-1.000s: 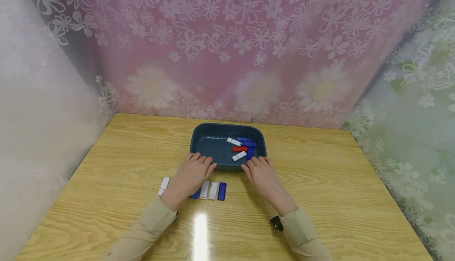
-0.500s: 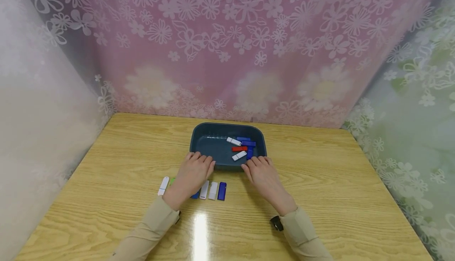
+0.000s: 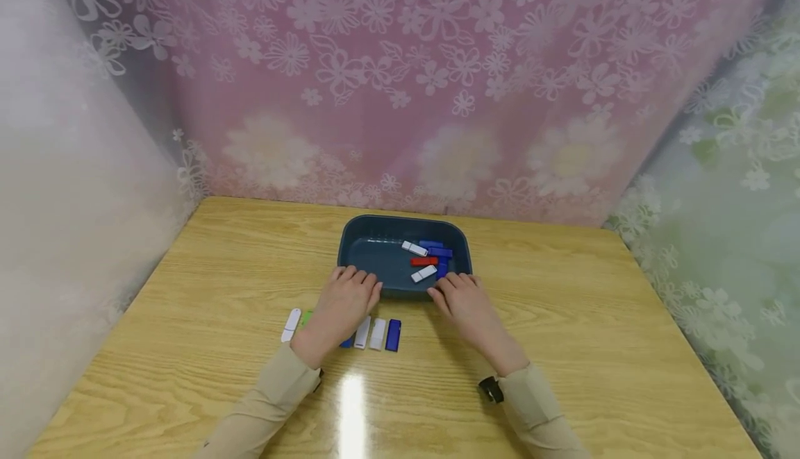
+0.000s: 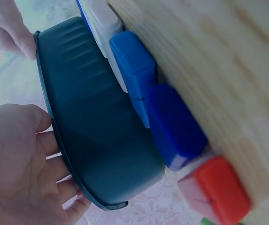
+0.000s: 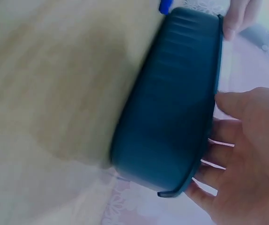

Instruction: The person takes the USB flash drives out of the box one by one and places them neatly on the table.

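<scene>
A dark teal plastic bin (image 3: 406,218) stands on the table toward the back. My left hand (image 3: 340,306) grips its near rim at the left, with the fingers hooked over the edge and the thumb against it. At the right end of the same rim, my right hand (image 3: 471,313) holds on likewise. Inside the bin's right half lie several USB flash drives: a red one (image 3: 424,261), a white one (image 3: 423,273) and blue ones (image 3: 440,253). In front of the bin, more flash drives form a row, partly hidden by my left hand and wrist.
The row includes a white drive (image 3: 290,325) at its left end and a dark blue drive (image 3: 393,335) at its right. The left wrist view shows a red drive (image 4: 221,190) there too. A wooden table (image 3: 562,292) meets a flowered pink curtain (image 3: 400,98) behind.
Both hands keep their hold on the bin's near rim. My left wrist has shifted slightly right, so a green drive in the row shows now. The head view has moved a little.
</scene>
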`<state>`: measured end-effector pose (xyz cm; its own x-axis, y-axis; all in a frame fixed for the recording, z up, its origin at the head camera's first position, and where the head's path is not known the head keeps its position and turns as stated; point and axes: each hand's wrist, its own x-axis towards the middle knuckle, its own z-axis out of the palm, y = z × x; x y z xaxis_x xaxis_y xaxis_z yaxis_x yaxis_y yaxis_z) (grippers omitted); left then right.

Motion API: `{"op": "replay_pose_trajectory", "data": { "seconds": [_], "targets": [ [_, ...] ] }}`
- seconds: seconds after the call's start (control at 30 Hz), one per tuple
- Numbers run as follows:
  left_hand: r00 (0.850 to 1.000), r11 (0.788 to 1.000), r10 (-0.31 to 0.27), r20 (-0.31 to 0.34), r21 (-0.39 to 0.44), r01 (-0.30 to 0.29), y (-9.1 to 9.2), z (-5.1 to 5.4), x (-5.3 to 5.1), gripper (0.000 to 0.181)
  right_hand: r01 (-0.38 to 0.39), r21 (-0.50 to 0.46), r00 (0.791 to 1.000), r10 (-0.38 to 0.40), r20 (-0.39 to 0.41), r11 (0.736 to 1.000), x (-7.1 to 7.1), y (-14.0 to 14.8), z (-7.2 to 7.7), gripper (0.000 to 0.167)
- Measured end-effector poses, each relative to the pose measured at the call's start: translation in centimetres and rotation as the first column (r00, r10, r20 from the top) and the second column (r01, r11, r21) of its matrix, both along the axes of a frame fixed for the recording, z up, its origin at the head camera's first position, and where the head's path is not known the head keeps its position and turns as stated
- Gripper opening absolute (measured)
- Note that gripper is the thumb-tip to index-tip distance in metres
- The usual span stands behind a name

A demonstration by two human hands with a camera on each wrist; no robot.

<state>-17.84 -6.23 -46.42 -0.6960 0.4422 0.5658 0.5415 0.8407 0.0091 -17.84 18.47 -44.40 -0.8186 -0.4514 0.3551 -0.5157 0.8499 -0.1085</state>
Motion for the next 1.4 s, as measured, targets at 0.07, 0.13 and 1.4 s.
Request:
{"op": "replay_pose_trajectory", "data": {
  "seconds": [0.07, 0.13, 1.4],
  "targets": [
    [1.0, 1.0, 0.002, 0.02, -0.003, -0.002, 0.1, 0.0, -0.1, 0.019, -0.015, -0.021, 1.0, 0.015, 0.007, 1.0, -0.4, 0.2, 0.5, 0.02],
    [1.0, 1.0, 0.004, 0.028, -0.005, -0.004, 0.2, 0.1, -0.1, 0.019, -0.033, -0.035, 0.999, 0.033, 0.005, 0.999, -1.0, 0.3, 1.2, 0.017],
    [0.999, 0.999, 0.031, 0.029, -0.01, -0.031, 0.1, -0.1, 0.0, 0.019, -0.074, 0.194, 0.939, 0.003, 0.344, 0.978, -8.0, -2.7, 1.6, 0.01]
  ]
}}
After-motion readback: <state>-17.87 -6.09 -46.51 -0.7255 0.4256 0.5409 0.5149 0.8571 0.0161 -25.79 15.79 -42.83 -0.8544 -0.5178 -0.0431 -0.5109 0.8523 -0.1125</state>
